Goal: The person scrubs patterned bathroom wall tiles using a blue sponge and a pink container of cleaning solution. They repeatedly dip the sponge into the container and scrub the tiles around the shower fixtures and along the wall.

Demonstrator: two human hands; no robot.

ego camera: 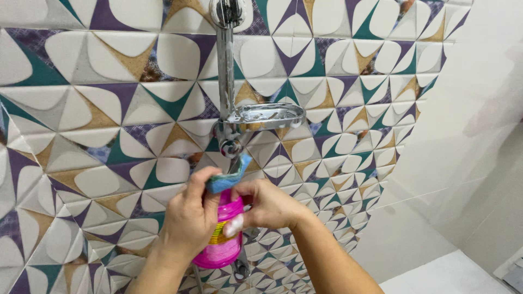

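Foam coated your right hand [265, 206] as it pinched the blue sponge [231, 175] just below the chrome soap tray [271, 115]. Your left hand [190, 216] gripped the pink jar [222, 239] beneath that tray; wet fingers could have let it slip and drop.

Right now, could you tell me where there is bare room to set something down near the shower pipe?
The chrome soap dish looks bare, and so does the white ledge at lower right. Below the dish it is crowded: both hands hold a pink jar and blue cloth.
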